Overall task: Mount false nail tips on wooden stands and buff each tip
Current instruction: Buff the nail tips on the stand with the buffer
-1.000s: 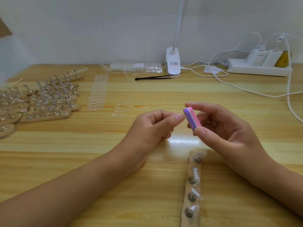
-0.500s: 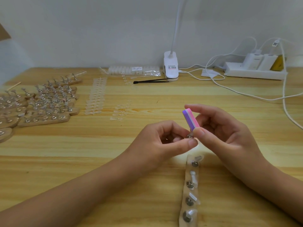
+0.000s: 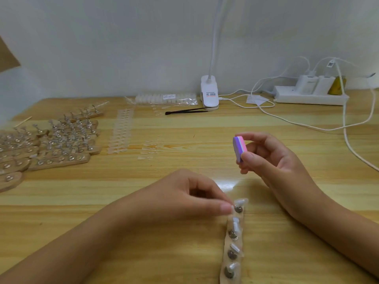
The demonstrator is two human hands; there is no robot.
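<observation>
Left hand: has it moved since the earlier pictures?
Yes. The left hand dropped from beside the buffer block to the far end of the wooden stand.

Left hand: my fingers curl; thumb and forefinger pinch the end peg at the far end of the wooden stand.
Right hand: raised beyond the stand's far end; my thumb and forefinger grip the buffer block.
Forearms: bare, one on either side of the stand.

A pale wall backs the wooden table, where a white clip lamp stands.
</observation>
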